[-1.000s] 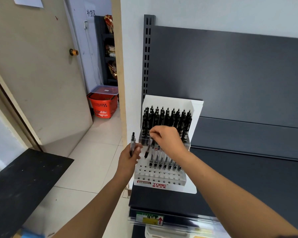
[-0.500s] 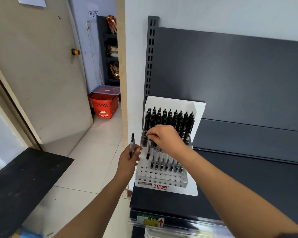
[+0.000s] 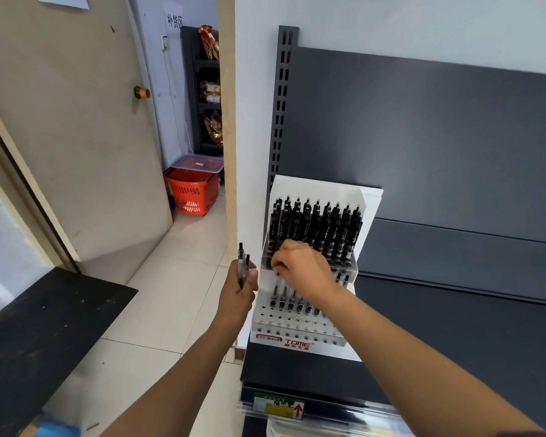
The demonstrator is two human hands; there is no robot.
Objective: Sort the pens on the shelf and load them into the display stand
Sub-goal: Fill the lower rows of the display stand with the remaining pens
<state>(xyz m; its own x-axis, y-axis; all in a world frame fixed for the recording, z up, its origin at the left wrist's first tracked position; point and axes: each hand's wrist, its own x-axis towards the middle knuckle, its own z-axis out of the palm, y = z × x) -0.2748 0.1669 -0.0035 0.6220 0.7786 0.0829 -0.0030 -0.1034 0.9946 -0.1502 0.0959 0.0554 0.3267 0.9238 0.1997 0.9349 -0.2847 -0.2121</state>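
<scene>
The dark shelf (image 3: 454, 348) is carrying the white display stand (image 3: 344, 350), sitting right under the right hand (image 3: 300, 266). Far beyond the left hand (image 3: 237, 290), a red basket (image 3: 193, 193) is standing on the floor with a lidded clear box (image 3: 199, 162) resting on top of it.

Behind the right hand, the stand's raised back tier is holding a packed block of black pens (image 3: 316, 228), all upright. Under that hand's wrist, a row of clear pens (image 3: 292, 299) is filling sockets in the stepped front tier, and open holes are showing in the rows nearer the person.

The right hand is curling its fingers down and pinching the top of a single pen (image 3: 277, 283) at the left end of that row. I cannot tell whether its tip is seated. The left hand, just beside the stand's left edge, is gripping two upright pens (image 3: 241, 258) in a closed fist.
</scene>
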